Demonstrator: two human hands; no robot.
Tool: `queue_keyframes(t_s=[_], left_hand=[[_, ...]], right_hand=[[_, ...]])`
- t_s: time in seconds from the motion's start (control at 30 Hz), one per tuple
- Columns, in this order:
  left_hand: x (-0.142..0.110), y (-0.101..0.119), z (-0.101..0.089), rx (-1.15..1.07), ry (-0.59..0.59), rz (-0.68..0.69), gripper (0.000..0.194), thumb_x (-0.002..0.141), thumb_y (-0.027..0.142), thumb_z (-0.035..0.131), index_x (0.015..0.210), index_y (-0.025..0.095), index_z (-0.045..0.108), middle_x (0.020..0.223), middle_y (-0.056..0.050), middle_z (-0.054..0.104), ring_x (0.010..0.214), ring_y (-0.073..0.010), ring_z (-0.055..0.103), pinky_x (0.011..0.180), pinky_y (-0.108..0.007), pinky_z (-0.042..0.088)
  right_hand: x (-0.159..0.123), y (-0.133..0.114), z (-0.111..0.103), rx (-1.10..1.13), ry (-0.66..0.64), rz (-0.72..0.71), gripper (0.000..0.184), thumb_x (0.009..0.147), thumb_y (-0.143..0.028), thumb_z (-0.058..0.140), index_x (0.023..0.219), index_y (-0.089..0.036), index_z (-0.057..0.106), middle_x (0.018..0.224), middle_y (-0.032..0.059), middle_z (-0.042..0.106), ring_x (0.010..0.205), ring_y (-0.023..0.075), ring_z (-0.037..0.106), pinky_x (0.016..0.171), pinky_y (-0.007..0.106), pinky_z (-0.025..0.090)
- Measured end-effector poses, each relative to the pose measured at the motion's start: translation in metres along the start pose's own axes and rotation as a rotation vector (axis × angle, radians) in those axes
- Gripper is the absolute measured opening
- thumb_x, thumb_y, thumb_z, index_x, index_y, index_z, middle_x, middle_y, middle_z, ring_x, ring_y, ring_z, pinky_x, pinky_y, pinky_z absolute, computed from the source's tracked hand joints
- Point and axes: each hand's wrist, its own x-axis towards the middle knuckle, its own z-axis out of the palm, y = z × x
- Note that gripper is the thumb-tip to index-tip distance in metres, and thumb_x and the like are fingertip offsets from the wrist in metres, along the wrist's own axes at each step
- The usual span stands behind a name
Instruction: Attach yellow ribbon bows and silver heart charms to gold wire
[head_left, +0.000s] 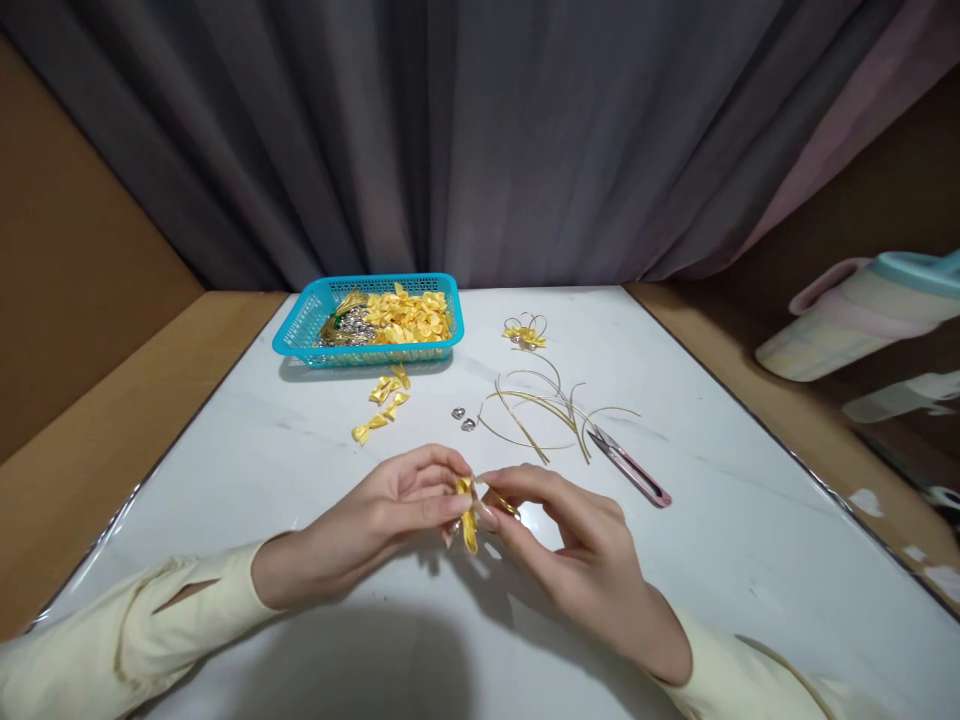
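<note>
A yellow ribbon bow (468,535) is pinched between the thumb and fingers of my left hand (397,505). My right hand (570,545) meets it at the bow's right side, its thumb and index finger closed on a gold wire (506,505) that curves out beside them. Just where the wire joins the bow is hidden by the fingertips. Beyond my hands lie two small silver pieces (463,418), close together. Several loose yellow bows (381,408) rest on the table farther left.
On the white table (247,450), a blue basket (367,354) holds yellow bows, silver pieces and gold wires. Loose wires (536,400) lie right of centre beside pink-handled thread snips (637,475). Behind them is a bow with wire loops (525,335). A tumbler (847,325) stands far right.
</note>
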Motion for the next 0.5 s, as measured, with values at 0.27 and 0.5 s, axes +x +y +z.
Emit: queue_keyframes(t_s=[0.27,0.5], left_hand=[[0.001,-0.006,-0.002,-0.142,-0.033,-0.064,0.020,0.080,0.022,0.063,0.097,0.017,0.053,0.087,-0.002,0.055,0.078,-0.0106,0.052,0.069,-0.020,0.041],[0.005,-0.004,-0.005,0.068,-0.027,0.012,0.023,0.077,0.021,0.068,0.093,0.017,0.052,0.084,0.001,0.055,0.078,-0.0103,0.054,0.070,-0.021,0.041]], right_hand=[[0.009,0.004,-0.006,0.080,-0.051,0.256,0.006,0.080,-0.018,0.062,0.085,-0.018,0.065,0.080,0.0016,0.068,0.070,0.0118,0.061,0.065,0.024,0.051],[0.013,0.007,-0.012,0.614,-0.140,0.657,0.017,0.075,-0.021,0.068,0.092,-0.020,0.064,0.074,0.0002,0.066,0.070,0.0122,0.060,0.070,0.026,0.046]])
